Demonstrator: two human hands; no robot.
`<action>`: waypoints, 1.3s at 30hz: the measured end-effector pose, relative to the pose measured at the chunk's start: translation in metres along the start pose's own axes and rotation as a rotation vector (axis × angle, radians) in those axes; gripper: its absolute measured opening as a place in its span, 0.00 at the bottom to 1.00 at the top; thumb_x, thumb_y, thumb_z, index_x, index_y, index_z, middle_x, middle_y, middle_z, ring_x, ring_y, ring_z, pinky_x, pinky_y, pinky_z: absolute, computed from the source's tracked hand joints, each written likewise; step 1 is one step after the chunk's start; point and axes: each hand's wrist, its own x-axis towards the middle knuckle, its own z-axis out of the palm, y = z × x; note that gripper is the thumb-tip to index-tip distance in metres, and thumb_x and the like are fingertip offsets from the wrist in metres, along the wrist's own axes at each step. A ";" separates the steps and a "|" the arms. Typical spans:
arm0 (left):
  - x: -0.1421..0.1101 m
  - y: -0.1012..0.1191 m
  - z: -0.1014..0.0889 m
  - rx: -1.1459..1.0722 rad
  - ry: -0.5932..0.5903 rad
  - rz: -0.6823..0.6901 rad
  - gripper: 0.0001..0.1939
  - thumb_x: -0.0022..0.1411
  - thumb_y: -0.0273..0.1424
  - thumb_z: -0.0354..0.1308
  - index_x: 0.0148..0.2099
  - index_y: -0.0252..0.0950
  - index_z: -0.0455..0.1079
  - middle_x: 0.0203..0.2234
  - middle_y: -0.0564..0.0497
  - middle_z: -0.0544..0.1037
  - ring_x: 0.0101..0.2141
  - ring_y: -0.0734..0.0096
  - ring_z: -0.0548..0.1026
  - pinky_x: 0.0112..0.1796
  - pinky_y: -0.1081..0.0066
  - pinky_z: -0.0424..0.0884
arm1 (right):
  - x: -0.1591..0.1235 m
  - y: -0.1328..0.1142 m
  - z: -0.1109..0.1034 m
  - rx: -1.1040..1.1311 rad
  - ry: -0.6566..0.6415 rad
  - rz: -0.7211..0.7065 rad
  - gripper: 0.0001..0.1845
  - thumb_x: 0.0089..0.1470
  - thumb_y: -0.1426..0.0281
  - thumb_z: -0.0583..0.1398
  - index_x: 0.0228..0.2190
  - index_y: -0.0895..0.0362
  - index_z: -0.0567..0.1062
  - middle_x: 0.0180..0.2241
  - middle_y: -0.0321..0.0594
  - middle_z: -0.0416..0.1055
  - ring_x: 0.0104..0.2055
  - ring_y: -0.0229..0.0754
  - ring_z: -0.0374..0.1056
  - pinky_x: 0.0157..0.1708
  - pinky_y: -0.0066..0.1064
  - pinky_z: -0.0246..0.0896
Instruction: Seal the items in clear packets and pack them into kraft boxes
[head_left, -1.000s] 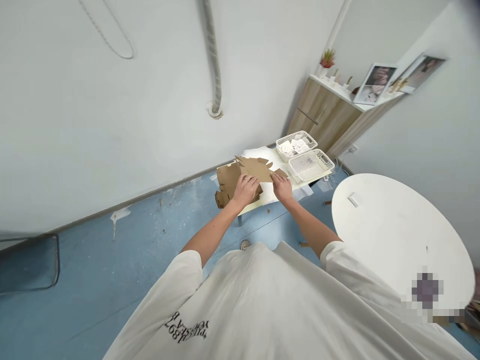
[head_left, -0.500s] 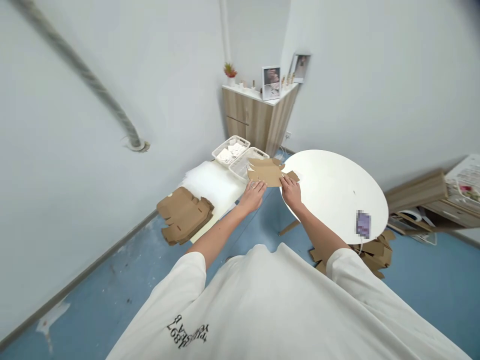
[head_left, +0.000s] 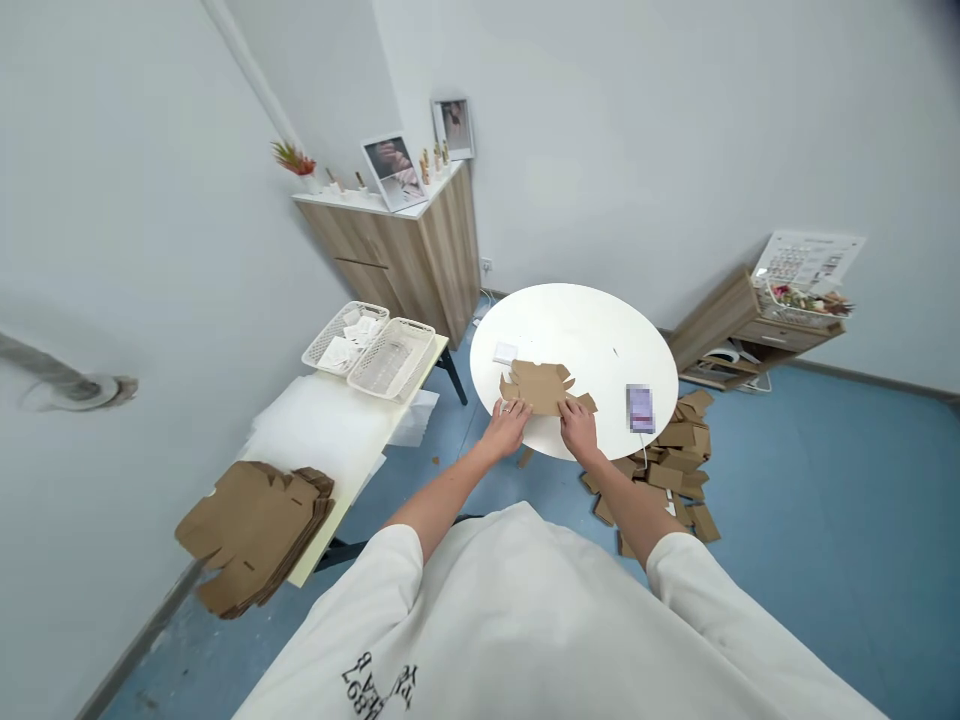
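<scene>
A brown cardboard box blank [head_left: 541, 386], its flaps spread, is over the near part of the round white table [head_left: 574, 320]. My left hand [head_left: 507, 424] grips its near left edge, a ring on one finger. At the near right edge, my right hand [head_left: 578, 428] holds the same blank, fingers on top. Just behind the blank lies a small white square item [head_left: 505, 353]. A pixelated purple object [head_left: 640, 409] with a white cable sits on the table's right side.
To the left, a side table [head_left: 367, 440] bears a stack of flat cardboard blanks [head_left: 251, 530], white sheets [head_left: 300, 430] and two white baskets [head_left: 394, 360]. Cardboard boxes [head_left: 679, 460] are piled on the floor at right. A wooden cabinet [head_left: 397, 255] stands in the corner, a low shelf [head_left: 739, 325] at right.
My view has turned right. Both hands have carried the cardboard blank from the gap beside the baskets to over the round table. The white square item now shows behind it.
</scene>
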 end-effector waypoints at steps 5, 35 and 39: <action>0.024 0.009 0.029 -0.049 -0.149 0.026 0.37 0.63 0.24 0.50 0.73 0.40 0.51 0.66 0.38 0.62 0.67 0.52 0.57 0.66 0.42 0.44 | -0.010 0.022 0.021 0.016 -0.119 0.085 0.28 0.63 0.74 0.49 0.62 0.52 0.67 0.58 0.51 0.68 0.59 0.55 0.60 0.54 0.44 0.56; 0.173 -0.105 0.095 -0.012 -0.468 0.299 0.30 0.61 0.20 0.51 0.65 0.34 0.59 0.55 0.36 0.72 0.60 0.50 0.64 0.64 0.42 0.44 | 0.111 0.034 0.089 0.015 -0.447 0.245 0.23 0.68 0.70 0.46 0.59 0.57 0.69 0.63 0.51 0.62 0.58 0.54 0.60 0.56 0.41 0.52; 0.194 -0.099 0.100 -0.017 -0.453 0.312 0.25 0.64 0.21 0.51 0.62 0.35 0.63 0.54 0.37 0.72 0.58 0.51 0.66 0.63 0.46 0.49 | 0.117 0.044 0.087 0.071 -0.414 0.241 0.22 0.69 0.70 0.45 0.57 0.57 0.70 0.60 0.49 0.68 0.58 0.52 0.61 0.56 0.40 0.51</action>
